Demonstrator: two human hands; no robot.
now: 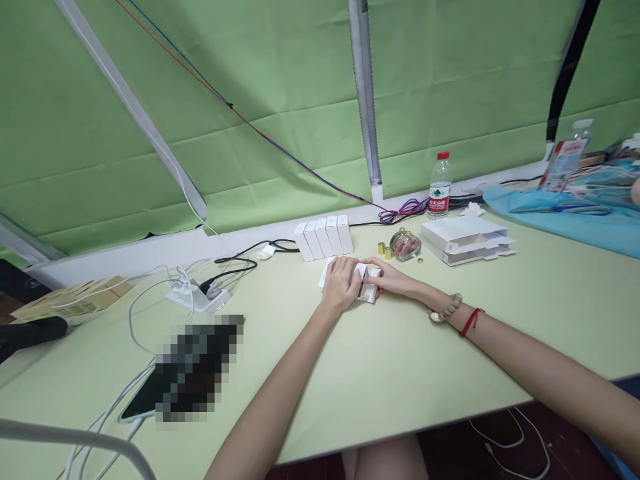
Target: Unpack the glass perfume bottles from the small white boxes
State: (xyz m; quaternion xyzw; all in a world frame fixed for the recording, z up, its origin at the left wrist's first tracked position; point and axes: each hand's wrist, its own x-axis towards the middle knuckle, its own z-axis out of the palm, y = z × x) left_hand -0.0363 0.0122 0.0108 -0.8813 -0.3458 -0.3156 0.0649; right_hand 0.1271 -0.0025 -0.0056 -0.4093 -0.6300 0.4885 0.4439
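A small white carton point(369, 292) lies low over the middle of the table, its flaps apart at the right end. Across its left part rests my left hand point(341, 285), fingers closed over it. My right hand point(393, 277) grips the carton's right end, thumb and index finger at the opening and other fingers behind. What is inside the carton cannot be made out. Just behind the hands stands a row of several closed white boxes point(325, 238). To the right sit a round glass jar point(406, 245) with pinkish contents and small gold-coloured cylinders point(385, 251).
Flattened white cartons point(465, 237) are stacked right of the jar, with a water bottle point(439, 188) behind. A power strip point(199, 295) with cables and a dark tablet-like device point(185, 373) lie left. Blue sheeting point(565, 220) covers the far right. Green fabric point(280, 100) hangs behind the table.
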